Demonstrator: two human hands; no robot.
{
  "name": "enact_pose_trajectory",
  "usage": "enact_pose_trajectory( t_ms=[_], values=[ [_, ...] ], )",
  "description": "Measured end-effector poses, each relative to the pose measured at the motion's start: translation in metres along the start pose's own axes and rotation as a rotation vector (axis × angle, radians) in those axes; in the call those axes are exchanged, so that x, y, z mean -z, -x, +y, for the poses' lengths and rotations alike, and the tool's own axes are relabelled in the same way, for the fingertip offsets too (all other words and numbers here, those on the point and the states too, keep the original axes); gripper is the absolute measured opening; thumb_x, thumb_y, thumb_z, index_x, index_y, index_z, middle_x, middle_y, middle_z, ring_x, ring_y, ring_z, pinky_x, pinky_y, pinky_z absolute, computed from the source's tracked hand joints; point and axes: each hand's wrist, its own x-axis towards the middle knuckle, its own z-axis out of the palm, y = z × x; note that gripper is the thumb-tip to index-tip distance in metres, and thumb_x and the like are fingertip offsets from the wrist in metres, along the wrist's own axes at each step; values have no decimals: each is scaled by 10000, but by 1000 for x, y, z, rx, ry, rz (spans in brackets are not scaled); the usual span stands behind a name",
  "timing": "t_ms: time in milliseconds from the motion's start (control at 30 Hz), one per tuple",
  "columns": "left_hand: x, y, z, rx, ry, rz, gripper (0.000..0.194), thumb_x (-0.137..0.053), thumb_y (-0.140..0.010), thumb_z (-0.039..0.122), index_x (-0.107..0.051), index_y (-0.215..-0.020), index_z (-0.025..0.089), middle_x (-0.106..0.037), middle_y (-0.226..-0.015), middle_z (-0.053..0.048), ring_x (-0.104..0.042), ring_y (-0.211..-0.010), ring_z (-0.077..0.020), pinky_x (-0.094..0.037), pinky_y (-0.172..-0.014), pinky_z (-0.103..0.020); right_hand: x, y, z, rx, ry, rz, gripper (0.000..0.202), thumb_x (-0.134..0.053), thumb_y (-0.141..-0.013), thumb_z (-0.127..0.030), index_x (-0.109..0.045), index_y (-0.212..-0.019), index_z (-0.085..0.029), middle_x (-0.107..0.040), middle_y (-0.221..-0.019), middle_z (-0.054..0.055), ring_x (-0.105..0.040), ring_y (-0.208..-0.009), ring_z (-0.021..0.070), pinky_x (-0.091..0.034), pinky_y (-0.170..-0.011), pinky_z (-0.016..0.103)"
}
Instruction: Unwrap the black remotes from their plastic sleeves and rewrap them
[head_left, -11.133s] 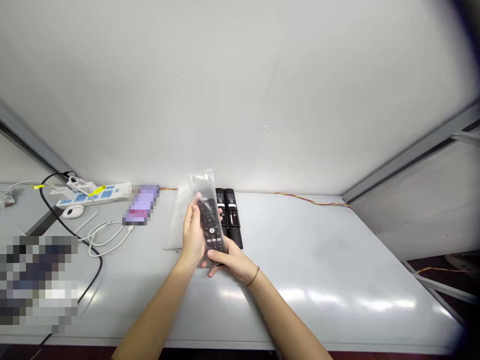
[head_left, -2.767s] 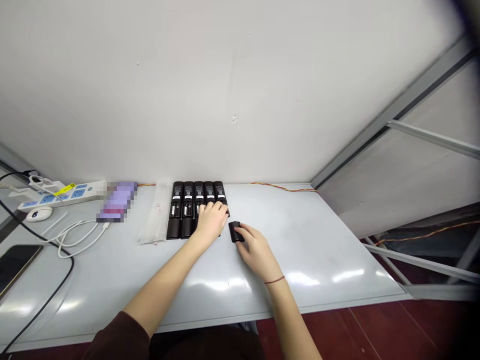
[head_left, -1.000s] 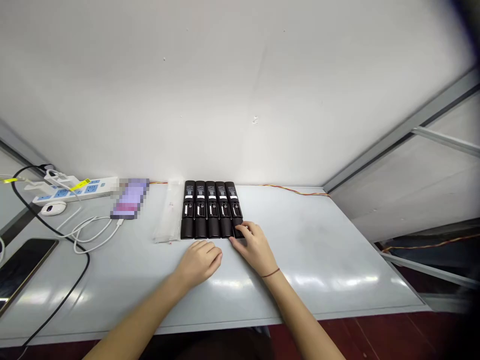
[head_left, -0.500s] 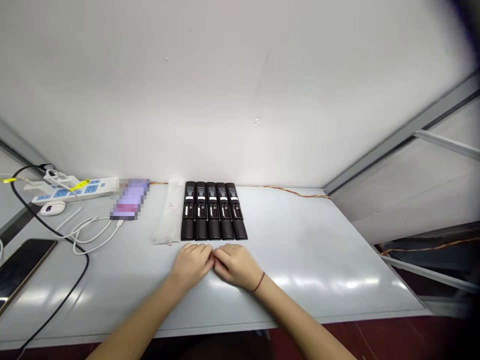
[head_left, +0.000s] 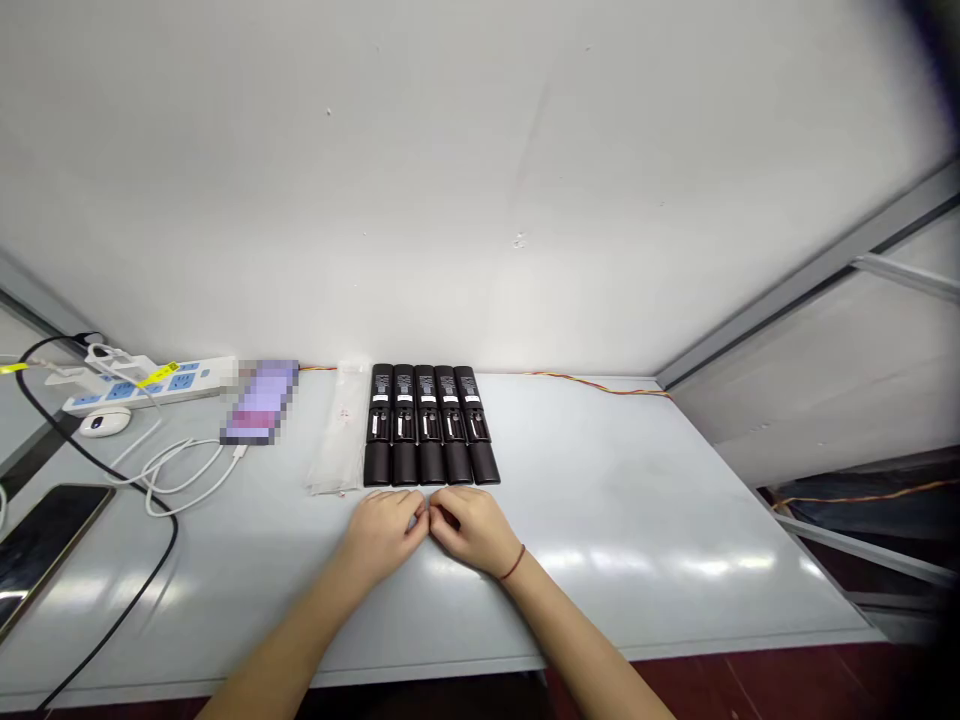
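Several black remote controls [head_left: 429, 425] lie side by side in a row on the grey table, backs up, with their battery compartments uncovered. Just in front of them my left hand [head_left: 385, 530] rests on the tabletop, fingers curled in. Beside it is my right hand [head_left: 474, 525], curled the same way, with a thin red cord around the wrist. The two hands meet at the thumbs and index fingers. Nothing shows in either one, and neither touches the remotes. A stack of clear plastic bags [head_left: 339, 430] lies flat at the left of the row.
On the left are a power strip [head_left: 210, 375], a phone with a lit screen [head_left: 262, 400], a white earbud case [head_left: 105, 422], a dark phone [head_left: 49, 540], and loose white and black cables. A wall stands behind the table [head_left: 637, 500]; a metal frame [head_left: 772, 285] borders the right.
The hands stay in the same place; the thumbs have shifted slightly, showing a gap beside the curled fingers. The view has moved a little. The remotes and bags lie as before.
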Motion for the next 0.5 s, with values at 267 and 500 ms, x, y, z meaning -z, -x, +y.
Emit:
enact_pose_trajectory(
  t_ms=[267, 500],
  values=[
    [-1, -1, 0, 20, 47, 27, 199, -442, -870, 245, -578, -731, 205, -614, -625, 10, -582, -601, -156, -404, -604, -275, 4, -1, 3, -85, -163, -4, 130, -470, -839, -177, -562, -748, -192, -573, -621, -8, -530, -574, 128, -392, -560, 229],
    [-1, -1, -1, 18, 52, 17, 208, -435, -876, 255, -582, -739, 204, -616, -641, 12, -573, -605, -149, -402, -608, -270, 5, -1, 1, -104, -200, -7, 136, -475, -841, -175, -567, -743, -194, -554, -606, -17, -514, -562, 125, -380, -555, 228]
  ],
)
